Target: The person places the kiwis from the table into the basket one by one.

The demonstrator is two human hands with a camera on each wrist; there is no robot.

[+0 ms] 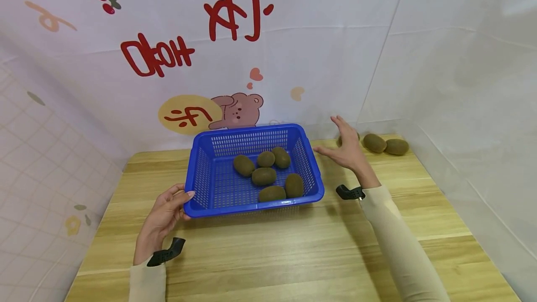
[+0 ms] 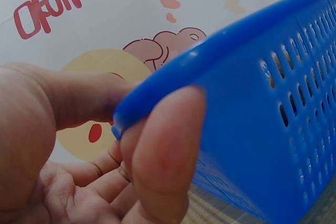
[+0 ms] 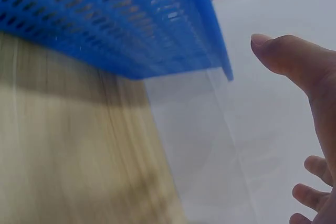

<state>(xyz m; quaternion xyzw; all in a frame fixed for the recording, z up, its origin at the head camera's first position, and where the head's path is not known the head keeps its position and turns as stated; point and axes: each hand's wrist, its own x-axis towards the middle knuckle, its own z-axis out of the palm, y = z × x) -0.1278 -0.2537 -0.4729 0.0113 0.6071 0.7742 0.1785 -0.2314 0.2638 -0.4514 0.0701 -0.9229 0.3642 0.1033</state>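
A blue plastic basket with slotted walls holds several brown kiwis, most of them toward its right side. My left hand pinches the basket's front left corner; in the left wrist view the thumb and fingers clasp its rim. Beside the basket's right wall, my right hand is spread in the air, thumb toward the rim and apart from it. The right wrist view shows that thumb with a gap to the basket. Behind the right hand, one kiwi is partly hidden.
Two more kiwis lie touching at the table's back right corner. The wooden table meets a white printed cloth at the back, with pale cloth on both sides. Black wrist mounts sit on both forearms.
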